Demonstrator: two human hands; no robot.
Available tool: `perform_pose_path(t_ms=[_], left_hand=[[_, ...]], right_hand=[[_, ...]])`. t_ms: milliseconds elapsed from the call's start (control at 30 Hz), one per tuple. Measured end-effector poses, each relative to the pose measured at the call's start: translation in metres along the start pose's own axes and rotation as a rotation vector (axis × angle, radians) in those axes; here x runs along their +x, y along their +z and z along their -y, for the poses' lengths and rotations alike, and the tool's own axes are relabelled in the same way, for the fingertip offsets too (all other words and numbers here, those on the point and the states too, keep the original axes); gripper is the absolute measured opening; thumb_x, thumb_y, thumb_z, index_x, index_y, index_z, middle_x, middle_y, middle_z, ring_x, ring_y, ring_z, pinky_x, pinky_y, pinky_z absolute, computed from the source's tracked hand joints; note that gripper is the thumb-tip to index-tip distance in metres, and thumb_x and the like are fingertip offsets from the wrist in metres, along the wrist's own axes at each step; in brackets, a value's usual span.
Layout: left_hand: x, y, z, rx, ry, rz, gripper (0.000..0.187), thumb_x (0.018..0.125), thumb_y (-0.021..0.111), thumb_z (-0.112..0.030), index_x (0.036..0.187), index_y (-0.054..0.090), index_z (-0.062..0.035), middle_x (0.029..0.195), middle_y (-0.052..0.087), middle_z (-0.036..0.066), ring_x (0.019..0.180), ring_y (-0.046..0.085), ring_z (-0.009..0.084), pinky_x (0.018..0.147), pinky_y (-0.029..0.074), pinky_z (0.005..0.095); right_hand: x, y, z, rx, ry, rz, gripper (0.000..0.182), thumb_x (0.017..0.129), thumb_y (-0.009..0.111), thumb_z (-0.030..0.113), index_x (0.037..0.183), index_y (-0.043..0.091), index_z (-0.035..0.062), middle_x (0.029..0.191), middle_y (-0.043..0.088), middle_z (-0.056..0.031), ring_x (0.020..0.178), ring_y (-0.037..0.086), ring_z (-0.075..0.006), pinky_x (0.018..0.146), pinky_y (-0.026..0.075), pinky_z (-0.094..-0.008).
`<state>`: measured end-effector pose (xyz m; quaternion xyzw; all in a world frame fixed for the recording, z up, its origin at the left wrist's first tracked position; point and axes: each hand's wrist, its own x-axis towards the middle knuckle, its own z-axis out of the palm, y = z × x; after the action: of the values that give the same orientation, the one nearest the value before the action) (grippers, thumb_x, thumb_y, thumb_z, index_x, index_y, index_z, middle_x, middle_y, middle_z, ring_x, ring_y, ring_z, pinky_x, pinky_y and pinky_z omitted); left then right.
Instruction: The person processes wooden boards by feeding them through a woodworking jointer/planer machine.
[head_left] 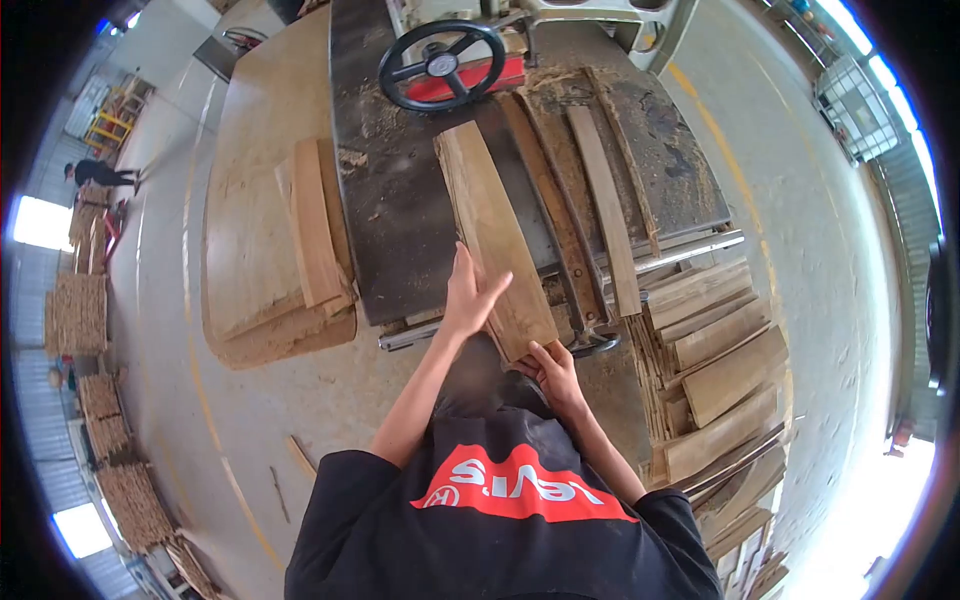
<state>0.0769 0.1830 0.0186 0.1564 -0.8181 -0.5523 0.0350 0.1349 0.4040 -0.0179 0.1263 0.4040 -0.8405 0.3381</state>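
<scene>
A wooden board (490, 220) lies lengthwise on the dark machine table (400, 230), its near end sticking out past the front edge toward me. My left hand (474, 297) grips the board's left edge, thumb across the top face and fingers along the side. At the near right corner, my right hand (553, 372) is closed on the board with the thumb on top; its other fingers are partly hidden. Just right of the board runs a rusty metal guide bar (550, 195). Beyond the board's far end stands a black handwheel (442, 65) in front of a red part.
Narrow wood strips (605, 205) and sawdust lie on the table's right side. To the right is a stack of boards (735, 375). More boards (315, 225) rest on a plywood-topped surface (255, 190) at left. A person (100, 174) stands far left by wood piles (78, 312).
</scene>
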Motion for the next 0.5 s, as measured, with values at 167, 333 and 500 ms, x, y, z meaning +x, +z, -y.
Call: perform_pose_path(t_ms=[167, 333, 500], left_hand=[[0.022, 0.055, 0.045, 0.522, 0.282, -0.134, 0.103, 0.103, 0.06, -0.052, 0.164, 0.003, 0.0104, 0.17, 0.005, 0.037, 0.159, 0.002, 0.0523, 0.127, 0.006, 0.0629], [0.052, 0.089, 0.033, 0.532, 0.317, -0.281, 0.099, 0.107, 0.053, -0.049, 0.161, 0.002, 0.0158, 0.166, 0.005, 0.044, 0.157, 0.003, 0.0583, 0.126, 0.008, 0.0651], [0.07, 0.08, 0.028, 0.573, 0.304, -0.252, 0.098, 0.107, 0.052, -0.048, 0.158, 0.003, 0.0199, 0.163, 0.005, 0.047, 0.155, 0.004, 0.0612, 0.126, 0.008, 0.0662]], right_hand=[[0.022, -0.032, -0.011, 0.087, 0.03, -0.042, 0.032, 0.108, 0.063, 0.016, 0.134, 0.055, 0.0002, 0.124, 0.069, -0.01, 0.113, 0.071, -0.0241, 0.097, 0.061, -0.0431], [0.038, -0.03, 0.006, 0.088, -0.025, -0.145, 0.028, 0.107, 0.065, 0.021, 0.125, 0.061, 0.0001, 0.116, 0.07, -0.0064, 0.105, 0.071, -0.0191, 0.097, 0.061, -0.0395], [0.056, -0.023, 0.009, -0.099, 0.001, -0.225, 0.032, 0.107, 0.065, 0.027, 0.122, 0.063, -0.0022, 0.117, 0.07, -0.0079, 0.104, 0.07, -0.0159, 0.093, 0.062, -0.0361]])
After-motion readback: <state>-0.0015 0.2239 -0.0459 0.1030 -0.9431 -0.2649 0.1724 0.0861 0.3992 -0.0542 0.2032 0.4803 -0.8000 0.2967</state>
